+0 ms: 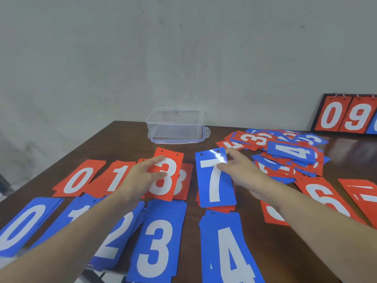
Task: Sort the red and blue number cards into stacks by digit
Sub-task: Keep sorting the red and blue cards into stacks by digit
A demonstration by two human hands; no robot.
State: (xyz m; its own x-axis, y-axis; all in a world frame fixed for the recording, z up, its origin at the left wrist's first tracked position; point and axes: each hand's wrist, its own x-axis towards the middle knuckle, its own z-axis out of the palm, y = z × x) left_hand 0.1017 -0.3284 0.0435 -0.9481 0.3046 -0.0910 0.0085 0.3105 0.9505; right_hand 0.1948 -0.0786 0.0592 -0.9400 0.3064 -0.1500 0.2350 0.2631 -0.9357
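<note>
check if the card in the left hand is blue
No, the left hand holds a red 3 card; the blue 7 card is in the right hand.

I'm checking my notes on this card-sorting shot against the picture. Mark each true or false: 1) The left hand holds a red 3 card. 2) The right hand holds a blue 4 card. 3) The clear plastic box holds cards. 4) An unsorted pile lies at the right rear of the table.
1) True: the left hand grips the red 3 card.
2) False: the right hand pinches a blue 7 card.
3) False: the clear plastic box looks empty.
4) True: the unsorted pile lies there.
</note>
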